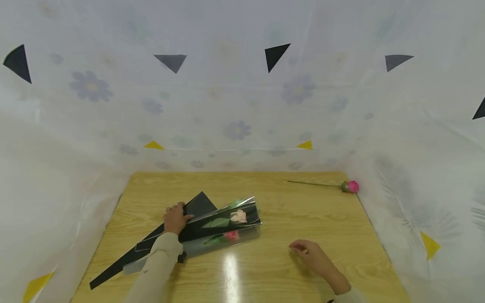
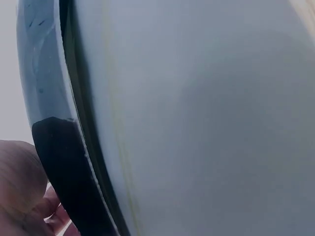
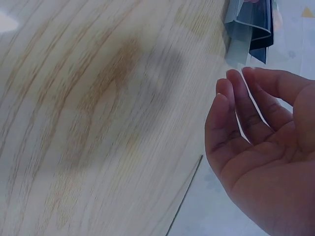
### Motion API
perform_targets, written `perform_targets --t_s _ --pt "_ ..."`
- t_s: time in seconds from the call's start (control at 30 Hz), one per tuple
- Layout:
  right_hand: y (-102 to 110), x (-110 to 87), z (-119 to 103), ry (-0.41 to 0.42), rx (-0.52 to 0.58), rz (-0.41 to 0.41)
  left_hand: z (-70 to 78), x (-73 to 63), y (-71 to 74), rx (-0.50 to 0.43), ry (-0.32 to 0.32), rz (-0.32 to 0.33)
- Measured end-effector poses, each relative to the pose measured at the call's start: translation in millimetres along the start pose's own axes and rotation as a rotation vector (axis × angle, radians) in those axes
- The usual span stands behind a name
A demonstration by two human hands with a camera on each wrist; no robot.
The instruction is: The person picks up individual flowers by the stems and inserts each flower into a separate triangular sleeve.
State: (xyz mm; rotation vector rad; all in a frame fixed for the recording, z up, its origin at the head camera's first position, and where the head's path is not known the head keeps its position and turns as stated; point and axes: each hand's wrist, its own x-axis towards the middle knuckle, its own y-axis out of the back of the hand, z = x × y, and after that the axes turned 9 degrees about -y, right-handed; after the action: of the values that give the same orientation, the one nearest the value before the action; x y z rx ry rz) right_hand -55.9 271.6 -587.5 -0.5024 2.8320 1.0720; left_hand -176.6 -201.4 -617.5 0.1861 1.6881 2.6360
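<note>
In the head view, my left hand (image 1: 175,219) grips a black flower sleeve with a clear front (image 1: 216,219), its thumb pointing right across it. A pale pink artificial rose (image 1: 238,216) shows inside that sleeve. Beneath it lies a greyish clear sleeve (image 1: 204,251) with a brighter pink rose (image 1: 232,235). The left wrist view has part of the left hand (image 2: 22,182) beside the black and clear edge of a sleeve (image 2: 74,172); most fingers are hidden there. Over the table's right half, my right hand (image 1: 312,257) holds nothing, its fingers loosely curved.
A single pink rose (image 1: 352,186) with a green stem lies at the far right of the wooden table (image 1: 273,273). More black wrapping (image 1: 117,266) extends toward the near left. White flower-patterned sheeting (image 1: 235,92) encloses the back and sides.
</note>
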Motion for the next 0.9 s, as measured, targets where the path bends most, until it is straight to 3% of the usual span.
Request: perform_targets --t_s 0.2,0.33,0.43,0.53,0.67,0.8,0.9 --pt "-3.1 4.7 -4.3 0.035 -0.010 0.021 -9.2 3.0 0.5 -0.012 0.019 0.020" --pt "-6.5 7.0 -14.4 0.068 0.029 0.014 -13.5 4.8 2.1 -0.008 0.044 -0.004" --pt "-9.2 7.7 -23.3 0.072 0.068 -0.022 -12.1 3.9 2.4 0.008 0.016 -0.009" --pt "-11.1 9.5 -30.1 0.067 0.075 -0.038 -7.8 2.8 3.1 0.029 -0.065 0.051" --pt "-9.3 14.5 -40.1 0.067 0.078 0.003 2.7 4.0 9.9 0.054 -0.227 0.174" --pt "-4.8 22.3 -55.0 0.107 0.107 0.090 26.0 8.9 28.6 0.064 -0.376 0.263" --pt "-2.1 29.1 -69.6 0.176 0.133 0.167 47.8 12.3 42.2 0.087 -0.453 0.276"
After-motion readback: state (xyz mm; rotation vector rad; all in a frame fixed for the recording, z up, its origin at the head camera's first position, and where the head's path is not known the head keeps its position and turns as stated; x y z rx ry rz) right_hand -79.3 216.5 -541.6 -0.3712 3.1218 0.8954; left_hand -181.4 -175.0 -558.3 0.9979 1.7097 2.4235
